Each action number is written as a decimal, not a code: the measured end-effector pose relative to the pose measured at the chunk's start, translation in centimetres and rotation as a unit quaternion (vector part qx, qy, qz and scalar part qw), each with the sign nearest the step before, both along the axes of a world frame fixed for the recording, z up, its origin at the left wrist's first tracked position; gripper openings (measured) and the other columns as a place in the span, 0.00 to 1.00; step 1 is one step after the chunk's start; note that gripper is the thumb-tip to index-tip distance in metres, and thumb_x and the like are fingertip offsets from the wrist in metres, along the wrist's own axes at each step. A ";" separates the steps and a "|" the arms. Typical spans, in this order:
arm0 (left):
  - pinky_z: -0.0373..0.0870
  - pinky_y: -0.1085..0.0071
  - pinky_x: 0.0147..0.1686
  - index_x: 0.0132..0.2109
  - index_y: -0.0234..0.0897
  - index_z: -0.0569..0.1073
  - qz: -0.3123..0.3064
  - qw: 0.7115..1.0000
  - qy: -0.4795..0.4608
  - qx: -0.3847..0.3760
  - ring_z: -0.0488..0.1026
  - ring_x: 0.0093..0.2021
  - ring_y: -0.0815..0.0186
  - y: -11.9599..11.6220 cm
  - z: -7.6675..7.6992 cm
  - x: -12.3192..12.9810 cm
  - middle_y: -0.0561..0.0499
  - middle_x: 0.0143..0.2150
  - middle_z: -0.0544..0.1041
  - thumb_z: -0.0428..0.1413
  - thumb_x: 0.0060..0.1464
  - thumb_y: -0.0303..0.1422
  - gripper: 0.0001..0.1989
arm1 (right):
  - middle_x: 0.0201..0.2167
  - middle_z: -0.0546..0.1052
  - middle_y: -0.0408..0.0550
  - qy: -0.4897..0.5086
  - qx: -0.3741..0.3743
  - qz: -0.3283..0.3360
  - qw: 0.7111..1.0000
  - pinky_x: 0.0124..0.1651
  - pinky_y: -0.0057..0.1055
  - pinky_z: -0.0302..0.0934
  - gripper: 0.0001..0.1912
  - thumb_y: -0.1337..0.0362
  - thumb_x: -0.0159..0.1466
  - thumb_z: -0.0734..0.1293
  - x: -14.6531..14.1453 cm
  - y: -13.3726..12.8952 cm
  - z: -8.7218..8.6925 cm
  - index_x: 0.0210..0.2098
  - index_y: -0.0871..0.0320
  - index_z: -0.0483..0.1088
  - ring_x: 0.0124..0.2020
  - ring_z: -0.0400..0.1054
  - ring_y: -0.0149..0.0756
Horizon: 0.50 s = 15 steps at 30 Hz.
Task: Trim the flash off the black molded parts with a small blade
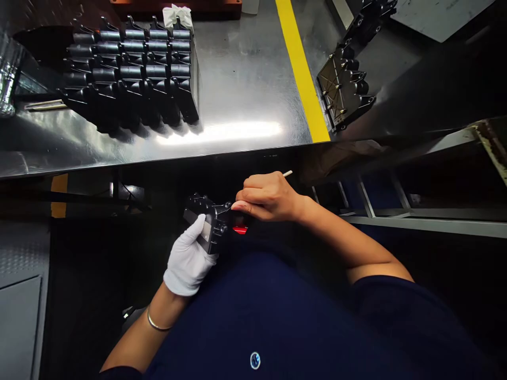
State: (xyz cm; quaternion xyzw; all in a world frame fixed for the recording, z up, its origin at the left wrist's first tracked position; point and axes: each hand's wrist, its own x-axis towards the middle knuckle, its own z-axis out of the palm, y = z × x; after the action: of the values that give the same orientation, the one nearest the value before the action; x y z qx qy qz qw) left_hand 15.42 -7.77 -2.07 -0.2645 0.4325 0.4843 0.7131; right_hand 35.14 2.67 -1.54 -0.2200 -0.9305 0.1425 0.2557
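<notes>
My left grip [188, 258], in a white cotton glove, is clenched around a black plastic housing [209, 221], holding it up in front of my chest, well below the edge of the counter. A small pale panel shows on the housing's face, just beside my gloved thumb. My right grip [269, 196] is bare and closed on a thin white stick [287, 173], whose tip pokes out above my knuckles. My right fingertips [240, 206] sit against the housing's edge, and a fine bright line runs from them across the housing; it is too thin for me to say what it is. Just below them, a small red piece [240, 229] shows, partly hidden, and I cannot tell what it is.

A thin bracelet [156, 322] circles my left wrist, and my dark blue shirt [277, 316] fills the bottom of the view. Beyond my hands, the steel counter [245, 89] carries rows of black housings [130, 74], packed close together on the left. A white cloth [178, 16] sits just behind them. A yellow stripe [303, 68] runs away from me, and two more black housings [344, 87] with brass-coloured pins lie to its right. A grey metal frame [396, 216] stands low on my right.
</notes>
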 end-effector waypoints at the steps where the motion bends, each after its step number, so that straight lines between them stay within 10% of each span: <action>1: 0.77 0.83 0.34 0.44 0.34 0.77 -0.002 1.000 0.002 -0.006 0.80 0.31 0.73 -0.1 0.0 0.0 0.52 0.33 0.83 0.44 0.66 0.25 0.16 | 0.19 0.66 0.42 -0.011 0.001 0.008 1.000 0.26 0.28 0.45 0.21 0.54 0.70 0.59 0.0 0.2 0.1 0.26 0.59 0.71 0.22 0.59 0.27; 8: 0.78 0.78 0.39 0.44 0.33 0.77 0.000 0.999 -0.051 -0.001 0.81 0.31 0.70 -0.5 0.3 0.6 0.52 0.28 0.82 0.44 0.66 0.24 0.16 | 0.18 0.69 0.42 -0.033 -0.151 0.121 0.980 0.27 0.27 0.47 0.22 0.56 0.70 0.59 0.9 0.9 0.7 0.24 0.60 0.71 0.21 0.60 0.25; 15: 0.78 0.76 0.40 0.41 0.34 0.77 0.012 0.999 -0.033 0.014 0.81 0.30 0.68 0.1 0.5 0.0 0.51 0.29 0.82 0.44 0.66 0.26 0.16 | 0.17 0.69 0.42 -0.144 -0.410 0.231 0.870 0.25 0.23 0.50 0.23 0.54 0.68 0.62 2.1 1.4 1.6 0.23 0.63 0.74 0.19 0.58 0.22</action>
State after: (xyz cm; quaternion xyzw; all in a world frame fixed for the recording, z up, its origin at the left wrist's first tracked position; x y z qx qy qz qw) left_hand 15.41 -7.65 -1.60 -0.2756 0.3986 0.4900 0.7246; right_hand 37.24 4.10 0.07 -0.1019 -0.8391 0.5332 -0.0346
